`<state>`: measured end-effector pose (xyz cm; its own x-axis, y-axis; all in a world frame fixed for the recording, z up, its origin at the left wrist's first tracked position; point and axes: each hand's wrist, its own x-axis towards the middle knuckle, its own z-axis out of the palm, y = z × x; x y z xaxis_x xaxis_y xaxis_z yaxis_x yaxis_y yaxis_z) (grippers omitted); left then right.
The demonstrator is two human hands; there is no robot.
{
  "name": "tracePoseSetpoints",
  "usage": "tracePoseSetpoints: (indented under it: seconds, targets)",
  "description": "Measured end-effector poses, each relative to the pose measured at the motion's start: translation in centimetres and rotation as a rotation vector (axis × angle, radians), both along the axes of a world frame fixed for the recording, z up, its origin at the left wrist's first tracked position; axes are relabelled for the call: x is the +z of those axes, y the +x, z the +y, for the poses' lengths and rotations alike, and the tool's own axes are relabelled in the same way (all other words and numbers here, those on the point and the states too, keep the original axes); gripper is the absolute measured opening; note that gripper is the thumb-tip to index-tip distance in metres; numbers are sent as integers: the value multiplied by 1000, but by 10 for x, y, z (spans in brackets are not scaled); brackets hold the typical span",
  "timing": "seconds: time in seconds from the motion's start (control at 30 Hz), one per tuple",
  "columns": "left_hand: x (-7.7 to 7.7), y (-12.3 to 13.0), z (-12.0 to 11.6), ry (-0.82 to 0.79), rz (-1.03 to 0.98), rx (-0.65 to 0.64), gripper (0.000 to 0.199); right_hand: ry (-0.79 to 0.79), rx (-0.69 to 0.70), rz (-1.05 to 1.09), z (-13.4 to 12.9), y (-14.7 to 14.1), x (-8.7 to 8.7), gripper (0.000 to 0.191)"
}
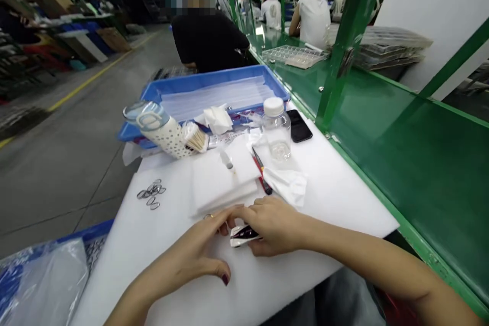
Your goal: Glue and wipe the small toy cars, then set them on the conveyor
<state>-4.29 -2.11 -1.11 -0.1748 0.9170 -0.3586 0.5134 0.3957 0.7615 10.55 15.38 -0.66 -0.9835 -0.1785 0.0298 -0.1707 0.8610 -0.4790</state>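
My right hand (pixel 273 224) is closed around a small glossy dark piece with a white surround (pixel 244 234); its exact kind I cannot make out, and the fingers cover its right end. My left hand (pixel 204 249) reaches in from the other side, thumb spread wide from the fingers. Its fingertips meet the right hand's fingers just above the piece; whether they touch the piece is hidden. Both hands rest low over a white foam sheet (pixel 183 270). Beyond them lies a stack of white foam pads (pixel 214 183) with a small pointed tube (pixel 226 159) on top.
Several thin rings (pixel 153 191) lie at left. Behind are a dotted bottle (pixel 164 132), cotton swabs (pixel 196 138), a clear bottle (pixel 277 132), a phone (pixel 299 126), tweezers (pixel 262 170) and crumpled tissue (pixel 288 185). A blue tray (pixel 206 77) and a person in black (pixel 210 38) are farther off.
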Motion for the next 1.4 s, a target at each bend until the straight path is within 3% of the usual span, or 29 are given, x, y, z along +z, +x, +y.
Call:
tracePoseSetpoints:
  seconds: [0.1,0.2,0.3,0.4,0.47,0.53,0.63,0.7,0.77,0.83,0.93,1.03,1.17,1.3,1.4]
  targets:
    - [-4,2,1,-38,-5,47,93,-118,-214,104,44,29,17,57]
    - [-6,5,1,-65,39,16,82,-232,-531,223,110,83,20,49]
    - [-6,9,2,-63,92,-33,67,-113,-905,192,178,149,-1,47]
    - [-3,13,4,-62,122,-23,65,-4,-1275,149,229,208,-29,41]
    - [-1,15,5,-63,137,-16,65,58,-1375,156,248,232,-41,30]
    - [1,16,5,-42,140,-16,63,127,-1419,184,255,237,-44,24]
    - [2,14,4,43,133,-20,52,169,-1372,254,243,207,-36,29]
    - [1,9,3,140,165,35,36,50,-1205,281,224,166,-28,34]
    - [1,1,3,264,255,190,31,-146,-954,242,200,118,-21,37]
    - [1,-9,2,369,375,400,37,-267,-797,173,177,70,-18,43]
    - [-2,-25,1,355,518,586,47,-283,-741,123,151,11,-21,65]
    - [-9,-37,0,219,530,599,66,-186,-777,137,138,-30,-25,72]
    - [-18,-45,2,193,470,582,73,-52,-815,149,128,-50,-20,63]
    - [-20,-44,6,207,406,588,79,94,-873,200,111,-33,-5,45]
    - [-20,-45,6,223,362,592,86,-35,-715,330,87,-22,1,35]
